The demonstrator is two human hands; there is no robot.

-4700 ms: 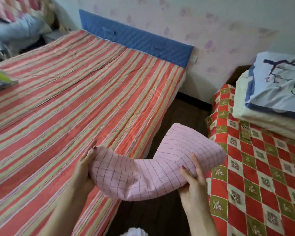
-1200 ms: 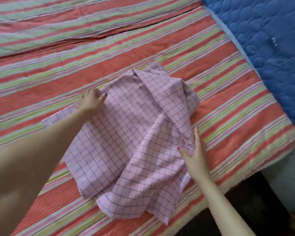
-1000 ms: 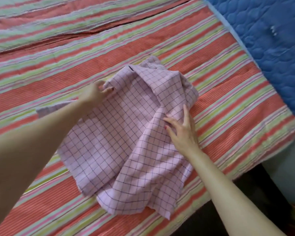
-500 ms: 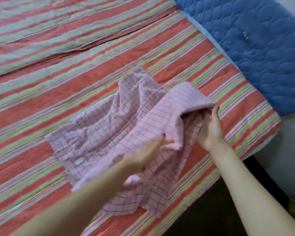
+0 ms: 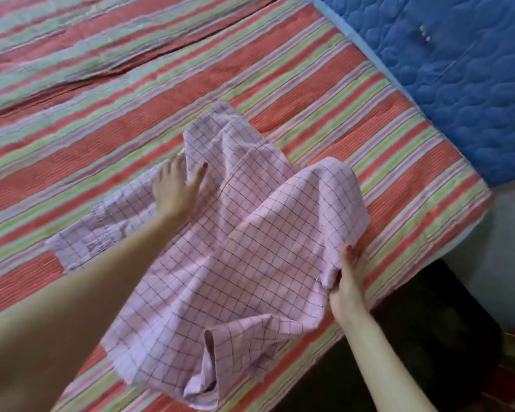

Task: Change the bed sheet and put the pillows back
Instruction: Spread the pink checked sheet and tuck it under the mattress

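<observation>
A pink checked sheet (image 5: pixel 220 257) lies partly unfolded and rumpled on the bed's striped red, green and pink cover (image 5: pixel 250 78), near the bed's right edge. My left hand (image 5: pixel 176 188) rests flat on the sheet's upper left part, fingers spread. My right hand (image 5: pixel 348 275) grips the sheet's right edge, where a fold stands raised above the bed. No pillows are in view.
A blue quilted headboard (image 5: pixel 458 69) runs along the top right. Dark floor (image 5: pixel 428 337) lies beyond the bed's right edge, with a pale wall strip (image 5: pixel 512 263) beside it. The striped cover stretches away to the left and top.
My left hand has gone from the sheet's lower middle up and left to lie flat on it. My right hand has drawn the sheet's edge down and to the right, spreading the cloth wider.
</observation>
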